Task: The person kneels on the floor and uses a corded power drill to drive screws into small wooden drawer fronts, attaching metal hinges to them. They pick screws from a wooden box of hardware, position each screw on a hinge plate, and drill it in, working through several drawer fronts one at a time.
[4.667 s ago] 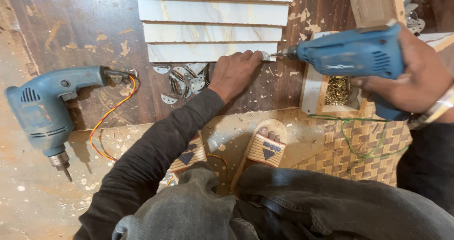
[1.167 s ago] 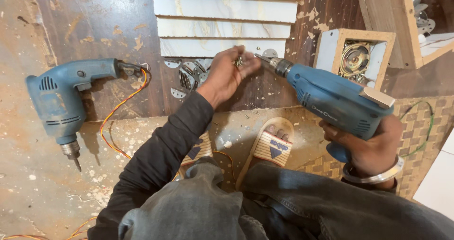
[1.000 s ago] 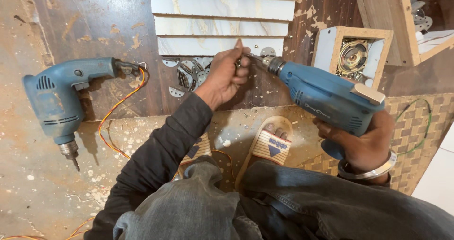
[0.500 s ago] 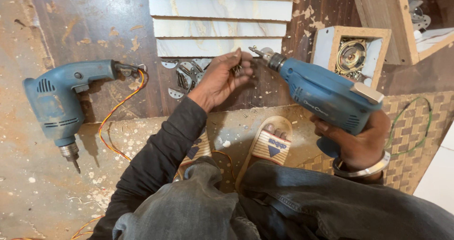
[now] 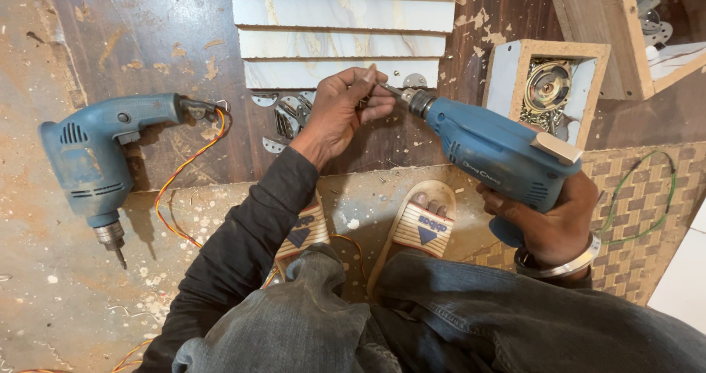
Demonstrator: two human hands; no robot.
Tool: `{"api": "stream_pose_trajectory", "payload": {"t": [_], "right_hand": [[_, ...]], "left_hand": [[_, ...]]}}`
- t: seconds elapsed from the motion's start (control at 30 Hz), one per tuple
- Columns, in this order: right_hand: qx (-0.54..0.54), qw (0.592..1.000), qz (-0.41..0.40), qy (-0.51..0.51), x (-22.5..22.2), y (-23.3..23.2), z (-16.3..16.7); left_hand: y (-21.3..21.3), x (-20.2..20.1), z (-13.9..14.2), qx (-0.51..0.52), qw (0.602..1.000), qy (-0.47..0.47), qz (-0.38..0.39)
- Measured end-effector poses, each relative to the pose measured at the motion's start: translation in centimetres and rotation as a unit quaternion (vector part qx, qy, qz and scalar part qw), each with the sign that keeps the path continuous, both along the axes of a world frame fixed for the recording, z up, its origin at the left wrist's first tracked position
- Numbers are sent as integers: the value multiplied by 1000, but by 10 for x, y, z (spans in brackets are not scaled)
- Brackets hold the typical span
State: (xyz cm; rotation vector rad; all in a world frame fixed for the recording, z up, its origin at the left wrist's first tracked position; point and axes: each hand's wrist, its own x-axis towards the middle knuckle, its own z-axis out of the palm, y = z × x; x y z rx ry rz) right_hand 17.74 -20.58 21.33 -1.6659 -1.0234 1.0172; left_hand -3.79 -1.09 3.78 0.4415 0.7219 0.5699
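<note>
Over dusty brown board point(image 5: 147, 42), left hand point(image 5: 342, 108) now pinches the bit of right hand point(image 5: 548, 219)'s gripped blue drill point(image 5: 493, 149).

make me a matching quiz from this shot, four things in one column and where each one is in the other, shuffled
Things:
1. blue drill
2. second blue drill
3. open wooden box
4. metal bracelet

Places:
A. lying on the floor, far left
B. on the right hand's wrist
C. gripped by the right hand, its bit pinched by the left hand
D. upper right, holding screws

Pairs: 1-C, 2-A, 3-D, 4-B
</note>
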Motion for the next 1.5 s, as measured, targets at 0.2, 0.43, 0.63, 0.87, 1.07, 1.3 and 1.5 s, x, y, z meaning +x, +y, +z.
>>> {"api": "stream_pose_trajectory", "payload": {"t": [0.2,0.43,0.63,0.87,1.07,1.3,1.5], "right_hand": [[24,999,23,0,2,-4,-4],[37,998,44,21,6,-3,-2],[45,999,17,26,3,-2,2],[39,999,21,-5,6,-4,1],[116,989,77,46,9,9,2],[42,948,130,-287,29,30,27],[46,907,196,-369,33,60,43]], "left_hand": [[1,-2,-1,8,999,37,-21],[12,-6,-5,-15,997,-16,-78],[6,4,-8,-28,998,-38,-50],[3,7,-8,-11,999,-40,-27],[11,6,-15,59,993,21,-98],[33,28,-18,486,822,208,-213],[30,34,-20,586,766,152,-215]]}}
